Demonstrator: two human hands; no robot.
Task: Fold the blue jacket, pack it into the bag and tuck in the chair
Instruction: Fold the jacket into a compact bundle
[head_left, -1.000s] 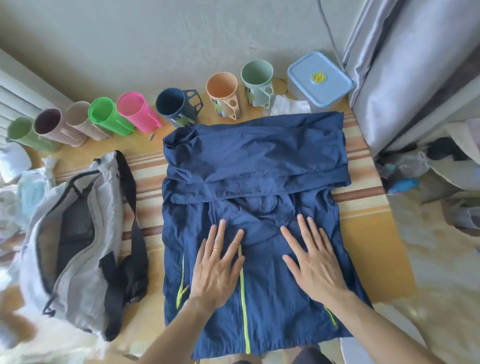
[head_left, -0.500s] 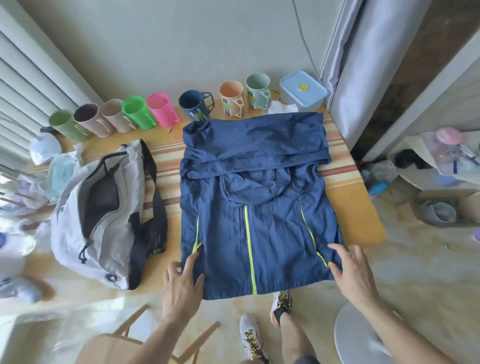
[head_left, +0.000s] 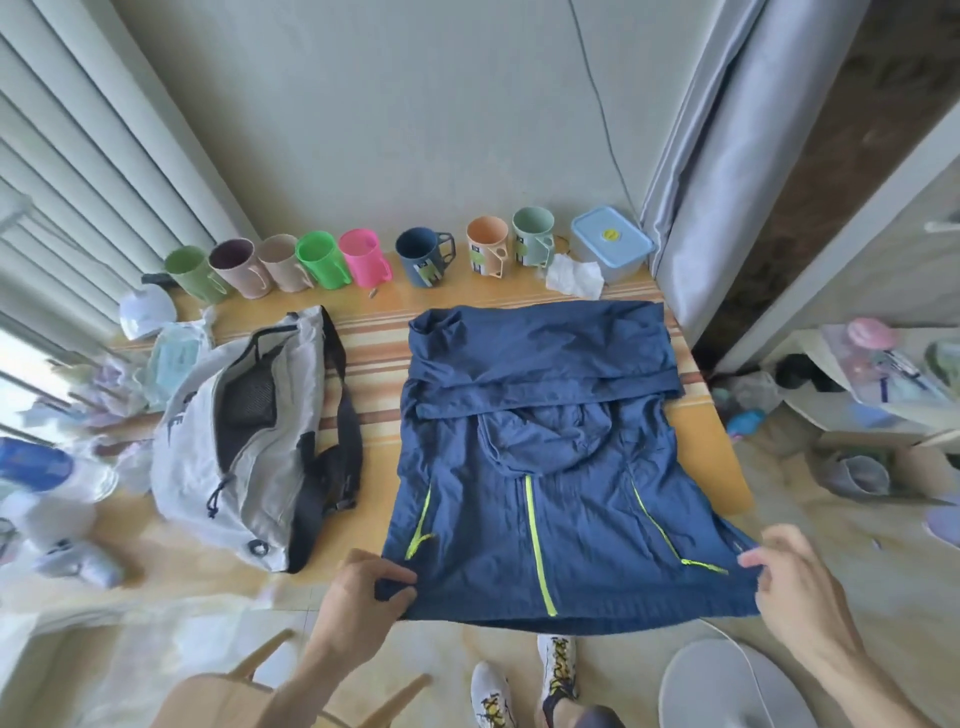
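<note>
Fingers pinching both near hem corners of the thin navy-blue jacket (head_left: 540, 467).
From flattening its chest, my left hand (head_left: 363, 587) and right hand (head_left: 795, 582) dropped to the hem, ready to fold away; open grey bag (head_left: 234, 441) lies left on the table.

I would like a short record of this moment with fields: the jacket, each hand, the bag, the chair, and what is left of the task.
jacket: blue jacket flat on the table, top part folded down, hem hanging over the near edge
left hand: left hand pinching the hem's left corner
right hand: right hand gripping the hem's right corner
bag: grey bag left of the jacket, unzipped
chair: wooden chair at lower left, not tucked in
mugs: row of mugs along the wall
left to do: finish folding, pack, tuck chair
</note>
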